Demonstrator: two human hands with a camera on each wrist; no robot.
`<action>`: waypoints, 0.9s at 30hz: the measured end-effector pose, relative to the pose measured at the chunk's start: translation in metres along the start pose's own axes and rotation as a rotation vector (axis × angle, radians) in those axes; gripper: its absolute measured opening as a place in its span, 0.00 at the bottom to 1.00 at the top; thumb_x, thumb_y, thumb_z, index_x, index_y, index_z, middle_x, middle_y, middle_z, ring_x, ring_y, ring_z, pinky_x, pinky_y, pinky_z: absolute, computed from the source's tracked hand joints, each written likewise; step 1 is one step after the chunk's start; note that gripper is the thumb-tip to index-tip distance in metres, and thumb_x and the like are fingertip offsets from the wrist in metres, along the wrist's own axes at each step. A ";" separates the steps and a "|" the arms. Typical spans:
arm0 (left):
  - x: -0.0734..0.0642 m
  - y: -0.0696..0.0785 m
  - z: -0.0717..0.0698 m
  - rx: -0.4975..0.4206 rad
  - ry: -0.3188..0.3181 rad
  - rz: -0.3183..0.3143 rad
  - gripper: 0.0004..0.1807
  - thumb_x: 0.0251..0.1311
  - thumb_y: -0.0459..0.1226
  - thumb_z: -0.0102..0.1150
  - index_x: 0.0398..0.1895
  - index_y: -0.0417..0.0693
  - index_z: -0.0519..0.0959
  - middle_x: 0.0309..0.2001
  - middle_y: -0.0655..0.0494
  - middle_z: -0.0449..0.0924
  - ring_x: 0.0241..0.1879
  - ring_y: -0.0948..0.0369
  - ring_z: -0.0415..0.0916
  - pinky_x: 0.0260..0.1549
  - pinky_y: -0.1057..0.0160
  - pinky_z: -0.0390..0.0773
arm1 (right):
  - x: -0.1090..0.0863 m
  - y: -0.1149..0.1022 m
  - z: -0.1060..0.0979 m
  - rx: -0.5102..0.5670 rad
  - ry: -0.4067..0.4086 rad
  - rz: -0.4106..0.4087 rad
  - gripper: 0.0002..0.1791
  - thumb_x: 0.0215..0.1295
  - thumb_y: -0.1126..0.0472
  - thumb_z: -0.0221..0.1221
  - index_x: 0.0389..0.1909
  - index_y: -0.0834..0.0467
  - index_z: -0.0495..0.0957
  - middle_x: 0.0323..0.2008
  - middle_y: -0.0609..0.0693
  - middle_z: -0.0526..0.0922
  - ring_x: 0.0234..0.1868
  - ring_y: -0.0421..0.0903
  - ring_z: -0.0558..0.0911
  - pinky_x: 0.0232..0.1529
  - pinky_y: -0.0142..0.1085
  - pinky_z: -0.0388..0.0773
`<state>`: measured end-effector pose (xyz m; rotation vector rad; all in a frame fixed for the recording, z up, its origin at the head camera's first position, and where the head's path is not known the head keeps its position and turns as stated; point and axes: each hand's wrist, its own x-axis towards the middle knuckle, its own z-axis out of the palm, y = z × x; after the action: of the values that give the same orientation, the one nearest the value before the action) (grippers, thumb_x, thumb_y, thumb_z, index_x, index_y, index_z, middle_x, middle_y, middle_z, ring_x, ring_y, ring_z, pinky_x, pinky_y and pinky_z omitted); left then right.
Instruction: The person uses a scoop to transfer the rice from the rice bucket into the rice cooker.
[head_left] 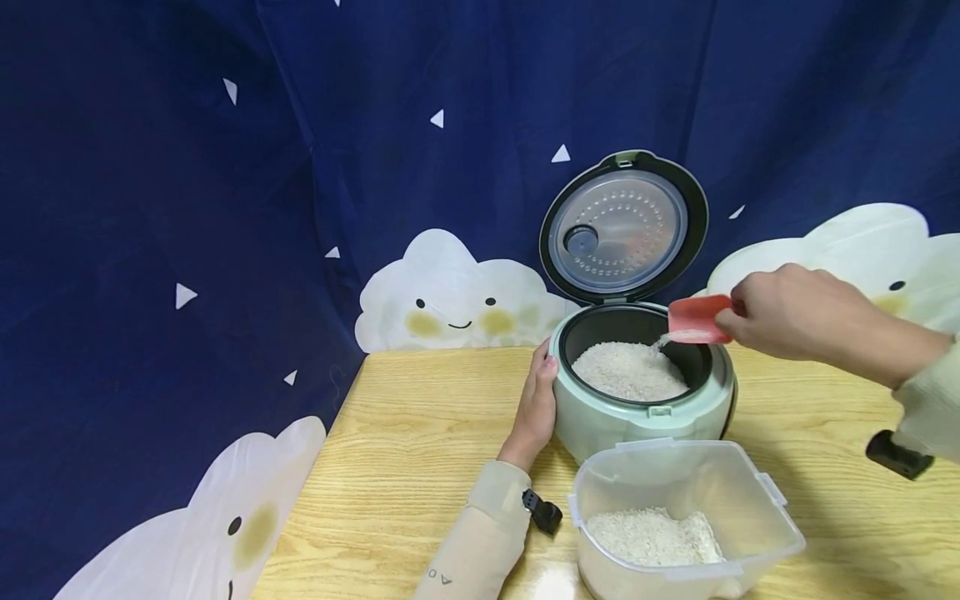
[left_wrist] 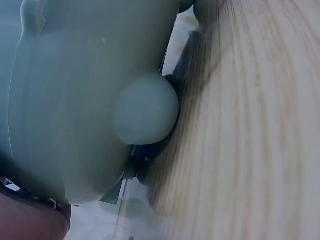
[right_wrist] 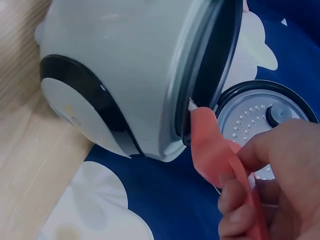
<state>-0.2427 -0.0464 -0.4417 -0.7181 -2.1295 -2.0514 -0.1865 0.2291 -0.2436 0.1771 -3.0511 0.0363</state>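
My right hand (head_left: 802,312) grips the handle of a red scoop (head_left: 696,315), tilted over the right side of a rice cooker's opening. White grains stream from its lip onto the rice (head_left: 628,372) heaped inside the dark pot. The pale green rice cooker (head_left: 637,423) has its lid (head_left: 618,221) standing up at the back. Against the cooker's left side rests my left hand (head_left: 534,408), thumb near the rim; most of its fingers are hidden. In the right wrist view, fingers and thumb close round the scoop handle (right_wrist: 252,205).
A clear plastic container (head_left: 757,492) with more rice (head_left: 651,537) stands in front of the cooker, near my left forearm. Both sit on a wood-grain table (head_left: 427,425). Behind hangs a dark blue curtain (head_left: 450,100) with white clouds and triangles.
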 end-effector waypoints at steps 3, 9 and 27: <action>0.000 0.000 0.000 0.001 0.003 -0.006 0.34 0.74 0.54 0.28 0.81 0.60 0.56 0.80 0.56 0.60 0.79 0.55 0.58 0.81 0.46 0.52 | -0.004 -0.004 0.004 -0.006 0.030 -0.059 0.14 0.66 0.54 0.54 0.22 0.54 0.78 0.18 0.47 0.75 0.21 0.47 0.71 0.22 0.38 0.62; 0.000 -0.001 0.001 0.003 0.003 -0.012 0.34 0.74 0.54 0.27 0.81 0.61 0.56 0.80 0.58 0.60 0.79 0.56 0.58 0.81 0.45 0.52 | -0.012 -0.010 0.015 -0.003 0.070 -0.163 0.12 0.69 0.55 0.57 0.25 0.53 0.78 0.19 0.44 0.74 0.22 0.44 0.70 0.22 0.36 0.64; -0.001 -0.001 0.001 0.010 0.011 -0.019 0.34 0.74 0.54 0.28 0.81 0.61 0.55 0.81 0.57 0.60 0.80 0.55 0.57 0.81 0.45 0.52 | -0.037 0.011 0.038 -0.004 0.331 -0.272 0.05 0.66 0.67 0.59 0.31 0.60 0.73 0.22 0.46 0.71 0.23 0.42 0.67 0.23 0.34 0.63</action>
<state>-0.2424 -0.0455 -0.4431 -0.6869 -2.1478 -2.0471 -0.1544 0.2429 -0.2849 0.5273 -2.6722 0.0375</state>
